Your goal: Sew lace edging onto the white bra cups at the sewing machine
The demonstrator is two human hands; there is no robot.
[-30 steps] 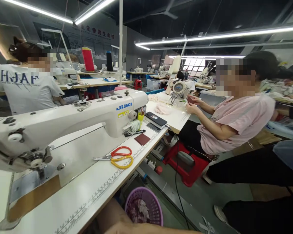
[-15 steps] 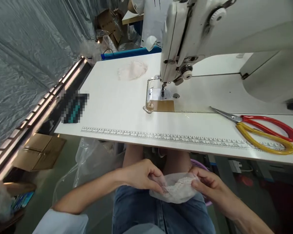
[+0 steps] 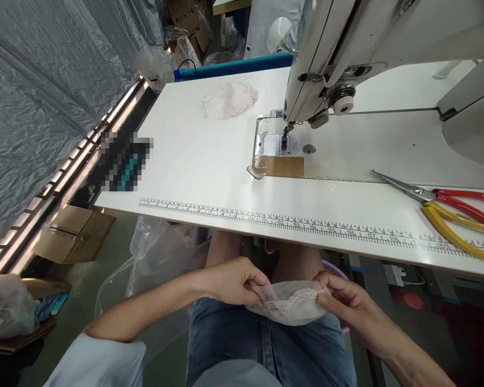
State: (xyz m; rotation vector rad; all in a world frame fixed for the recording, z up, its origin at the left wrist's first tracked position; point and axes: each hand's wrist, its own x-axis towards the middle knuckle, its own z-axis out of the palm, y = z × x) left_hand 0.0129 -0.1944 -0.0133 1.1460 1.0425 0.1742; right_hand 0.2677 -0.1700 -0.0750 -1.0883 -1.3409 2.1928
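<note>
Over my lap, below the table edge, both hands hold a small piece of sheer white fabric with a lace edge [image 3: 291, 309]. My left hand [image 3: 234, 280] pinches its left end with curled fingers. My right hand [image 3: 344, 303] grips its right end, thumb on top. Above them stands a white sewing machine [image 3: 347, 37] on the white table [image 3: 201, 161], its needle and presser foot [image 3: 284, 141] over the metal plate. A second pale fabric piece [image 3: 230, 100] lies at the table's far side.
Red- and yellow-handled scissors [image 3: 455, 209] lie at the table's right edge. A printed ruler [image 3: 290, 221] runs along the front edge. A cardboard box [image 3: 75, 234] and clear plastic bags [image 3: 153, 252] sit on the floor to the left, beside plastic sheeting.
One second ago the view faced co-workers across the room; now it looks down at my lap. Since half a second ago the hands have barely shifted on the fabric.
</note>
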